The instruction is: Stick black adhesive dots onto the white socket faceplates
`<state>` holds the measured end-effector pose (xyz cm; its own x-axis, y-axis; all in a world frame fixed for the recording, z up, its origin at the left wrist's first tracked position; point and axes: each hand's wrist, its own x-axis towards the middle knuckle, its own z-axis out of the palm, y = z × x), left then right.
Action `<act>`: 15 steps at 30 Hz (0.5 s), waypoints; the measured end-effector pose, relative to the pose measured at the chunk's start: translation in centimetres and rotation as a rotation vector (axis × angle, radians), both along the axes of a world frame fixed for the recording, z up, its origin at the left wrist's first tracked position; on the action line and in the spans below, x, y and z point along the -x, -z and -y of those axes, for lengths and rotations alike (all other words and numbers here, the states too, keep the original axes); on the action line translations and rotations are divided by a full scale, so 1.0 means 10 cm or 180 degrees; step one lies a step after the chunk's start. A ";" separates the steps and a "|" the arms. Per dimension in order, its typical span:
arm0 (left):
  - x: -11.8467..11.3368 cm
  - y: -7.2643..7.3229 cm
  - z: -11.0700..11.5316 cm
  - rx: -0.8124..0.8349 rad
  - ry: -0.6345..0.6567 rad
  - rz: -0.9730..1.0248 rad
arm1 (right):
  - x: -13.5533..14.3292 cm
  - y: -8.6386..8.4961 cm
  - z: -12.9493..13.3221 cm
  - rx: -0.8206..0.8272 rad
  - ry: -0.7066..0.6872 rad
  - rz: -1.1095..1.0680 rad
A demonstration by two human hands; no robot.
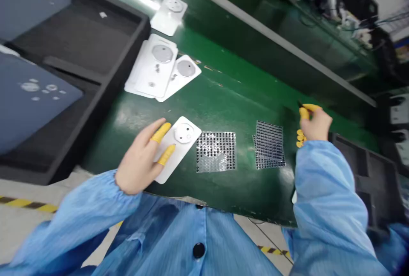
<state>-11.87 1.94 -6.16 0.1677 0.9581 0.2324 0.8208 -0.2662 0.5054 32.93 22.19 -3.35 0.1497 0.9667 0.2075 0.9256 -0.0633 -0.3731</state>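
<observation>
My left hand (pixel 140 159), with yellow finger cots on two digits, lies spread on a white rounded plate (pixel 169 163). A round white disc (pixel 183 133) with small dark holes sits at that plate's upper end; the palm hides the lower left side. Far to the right, my right hand (pixel 315 122) pinches a small dark pointed thing (pixel 299 104), too blurred to name. Loose yellow finger cots (pixel 300 139) lie just below it. Between my hands are a clear sheet of black dots (pixel 216 151), partly used, and a stack of fuller dot sheets (pixel 270 145).
Several white plates with grey discs (pixel 152 69) are piled behind my left hand, and another plate (pixel 169 14) lies beyond. A black tray (pixel 105 76) with blue-grey sheets (pixel 32 101) bounds the left. Another black tray (pixel 364 173) stands right. A raised ledge (pixel 271 35) runs along the back.
</observation>
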 end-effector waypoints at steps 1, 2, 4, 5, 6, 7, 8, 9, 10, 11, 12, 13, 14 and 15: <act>-0.02 0.06 0.06 -0.0037 0.0104 0.0039 | 0.11 -0.03 0.03 -0.0065 -0.0088 -0.0209; -0.05 0.11 0.11 -0.0069 0.0159 0.0051 | 0.26 -0.05 0.08 -0.0112 -0.0269 -0.0472; -0.08 0.20 0.17 -0.0197 0.0145 -0.0008 | 0.63 -0.09 0.26 -0.0060 -0.0884 -0.1075; -0.09 0.24 0.18 -0.0284 0.0116 -0.0048 | 0.84 -0.09 0.38 0.0033 -0.1263 -0.1337; -0.09 0.26 0.18 -0.0349 0.0109 -0.0068 | 1.04 -0.09 0.51 0.0268 -0.1599 -0.1484; -0.09 0.27 0.18 -0.0381 0.0120 -0.0053 | 1.22 -0.07 0.64 0.0532 -0.1884 -0.1494; -0.09 0.27 0.17 -0.0393 0.0159 -0.0001 | 1.35 -0.04 0.76 0.0664 -0.2035 -0.1395; -0.08 0.26 0.17 -0.0385 0.0202 0.0069 | 1.45 0.00 0.85 0.0720 -0.2114 -0.1267; -0.06 0.25 0.17 -0.0381 0.0244 0.0143 | 1.50 0.04 0.93 0.0685 -0.2135 -0.1130; -0.04 0.25 0.16 -0.0380 0.0278 0.0210 | 1.51 0.09 0.98 0.0591 -0.2112 -0.1007; -0.02 0.25 0.16 -0.0376 0.0302 0.0243 | 1.48 0.13 1.02 0.0499 -0.2076 -0.0906; 0.00 0.27 0.16 -0.0404 0.0355 0.0268 | 1.42 0.18 1.06 0.0434 -0.2025 -0.0816; 0.02 0.29 0.15 -0.0411 0.0399 0.0293 | 1.34 0.21 1.08 0.0393 -0.1951 -0.0724; 0.04 0.33 0.15 -0.0444 0.0451 0.0349 | 1.26 0.24 1.11 0.0369 -0.1855 -0.0635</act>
